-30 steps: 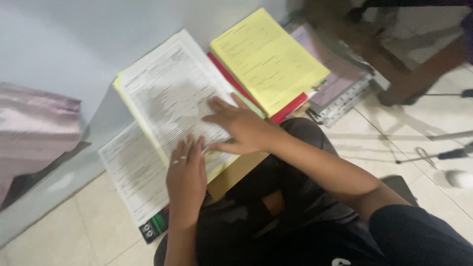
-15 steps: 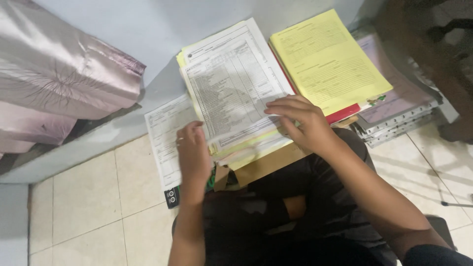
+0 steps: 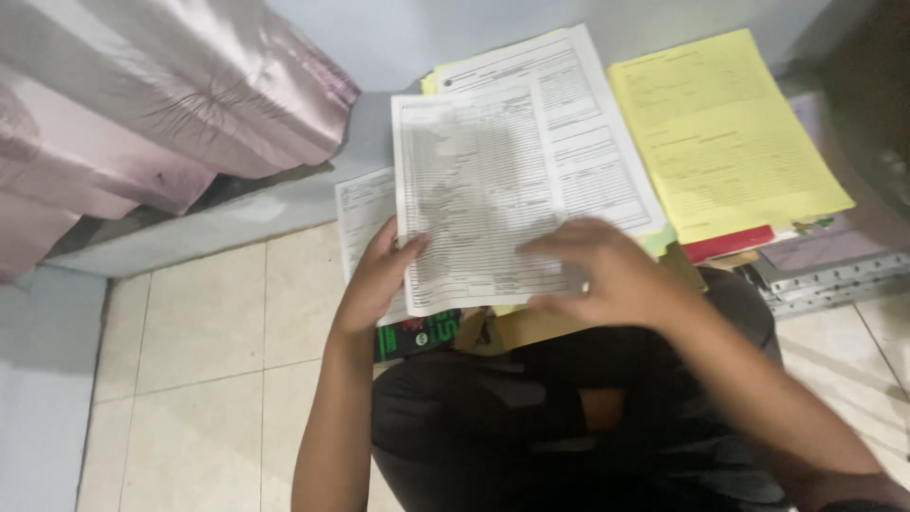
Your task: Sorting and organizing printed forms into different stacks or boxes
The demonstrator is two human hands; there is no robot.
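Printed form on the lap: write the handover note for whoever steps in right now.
Left hand: grips the left edge of the top printed form, thumb on its face.
Right hand: fingers spread flat on the form's lower right.
The form lies on a stack of similar sheets. A yellow stack lies to the right, over a red folder.
Done and left: cannot tell.
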